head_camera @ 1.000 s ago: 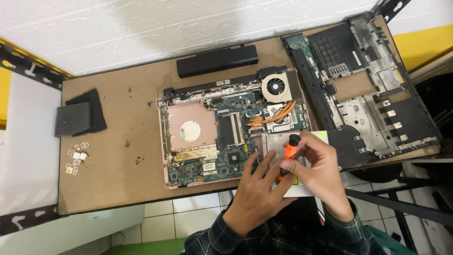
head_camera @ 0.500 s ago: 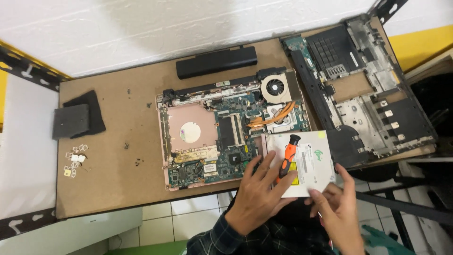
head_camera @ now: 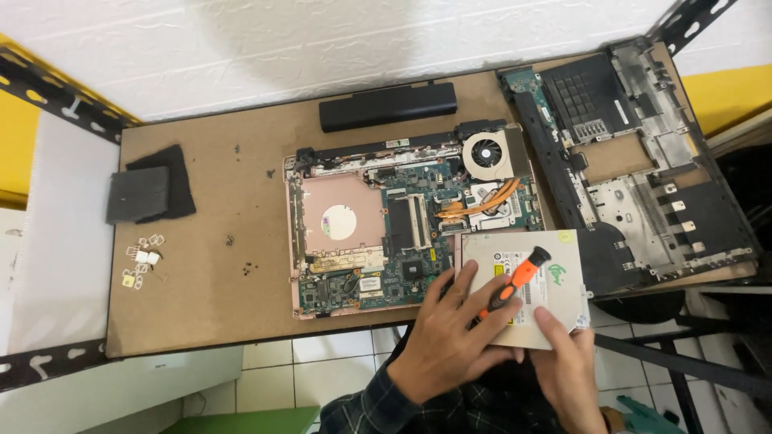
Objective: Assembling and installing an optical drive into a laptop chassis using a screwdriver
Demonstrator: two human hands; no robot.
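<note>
A silver optical drive (head_camera: 555,293) lies at the table's front edge, to the right of an opened laptop motherboard (head_camera: 402,233) in its pink frame. My left hand (head_camera: 446,345) rests on the drive's left part and grips an orange-and-black screwdriver (head_camera: 515,281), which lies slanted across the drive's label. My right hand (head_camera: 567,370) grips the drive's near edge, thumb on top. The screwdriver's tip is hidden under my left fingers.
A black battery (head_camera: 388,105) lies at the back. The stripped laptop case (head_camera: 635,169) sits at the right. Black pads (head_camera: 149,193) and small white parts (head_camera: 143,261) are at the left, with loose screws (head_camera: 249,269) nearby. The cooling fan (head_camera: 486,153) is on the board's back right.
My right hand let go of the screwdriver, dropped toward me and took the drive's near edge. The drive's label came into view. My left hand kept the screwdriver.
</note>
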